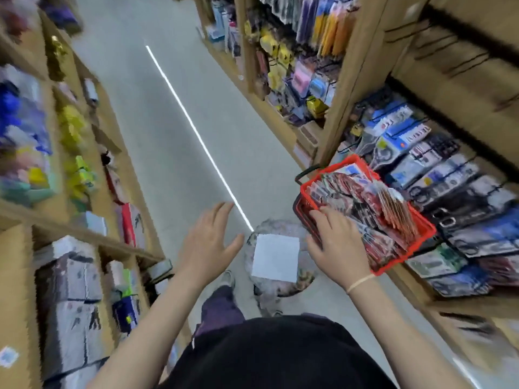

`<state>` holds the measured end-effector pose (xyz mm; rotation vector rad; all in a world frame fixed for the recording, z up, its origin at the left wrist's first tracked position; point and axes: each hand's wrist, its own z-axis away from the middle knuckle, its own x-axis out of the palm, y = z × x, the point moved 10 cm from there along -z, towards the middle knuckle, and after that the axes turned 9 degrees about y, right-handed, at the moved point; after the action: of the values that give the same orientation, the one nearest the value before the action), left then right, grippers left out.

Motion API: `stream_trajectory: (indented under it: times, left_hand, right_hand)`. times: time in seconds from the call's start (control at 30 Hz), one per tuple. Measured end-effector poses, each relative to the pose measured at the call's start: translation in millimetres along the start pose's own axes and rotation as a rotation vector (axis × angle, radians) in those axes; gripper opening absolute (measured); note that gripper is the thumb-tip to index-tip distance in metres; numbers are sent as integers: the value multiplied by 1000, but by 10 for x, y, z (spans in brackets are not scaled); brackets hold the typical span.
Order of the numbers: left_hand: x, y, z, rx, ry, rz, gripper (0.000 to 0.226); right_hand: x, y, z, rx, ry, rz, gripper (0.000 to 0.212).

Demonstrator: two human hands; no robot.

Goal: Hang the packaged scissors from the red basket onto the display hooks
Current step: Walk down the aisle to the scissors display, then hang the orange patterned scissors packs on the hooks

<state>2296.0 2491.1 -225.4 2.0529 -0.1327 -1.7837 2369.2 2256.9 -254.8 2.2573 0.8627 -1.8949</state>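
Head view, steep tilt, motion blur thru most of frame. Nearest: black top and dark trousers of the person, one shoe (228,279) on the grey floor (157,141). Left hand (209,242) hovers over the aisle, fingers spread apart, holding nothing, well apart from the goods. Right hand (338,248), pale band at wrist, lies on the packaged scissors (365,200) at near end of the red basket (421,220); fingers (325,213) slightly curled atop the packs, thumb toward the basket's near rim — cannot tell if a pack is actually gripped. Packs stacked on edge, fill the basket, reddish cards. Basket sits against lower display shelf at right. Round blurred object w/ white square (276,256) just left of basket, identity unclear. Beyond: display hooks (449,169) w/ hung packs, dark scissors shapes visible. No print legible anywhere.
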Motion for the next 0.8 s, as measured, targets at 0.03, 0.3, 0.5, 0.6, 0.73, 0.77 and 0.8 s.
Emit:
stream_trajectory:
  times: [0.03, 0.3, 0.5, 0.6, 0.73, 0.77, 0.8]
  left_hand:
    - [84, 45, -239, 53, -32, 11, 64]
    - [850, 746, -1526, 652, -271, 75, 66]
    - [1188, 1330, -1798, 860, -313, 97, 66]
    - [1327, 1649, -1816, 874, -324, 71, 66]
    - [1433, 2028, -1806, 839, -317, -29, 64]
    - [1422, 2134, -1799, 828, -301, -46, 63]
    - [1407, 2233, -1786, 819, -285, -62, 62]
  right_hand:
    - [-4, 98, -66, 63, 11, 21, 49]
    - [-280, 443, 113, 666, 118, 178, 54]
    - [-238, 720, 286, 880, 115, 217, 56]
    - [-176, 1034, 296, 895, 122, 188, 56]
    - [-50, 1596, 288, 856, 104, 83, 51]
    - [-39, 1731, 287, 845, 98, 58, 51]
    - [-36, 1848, 282, 827, 92, 36, 51]
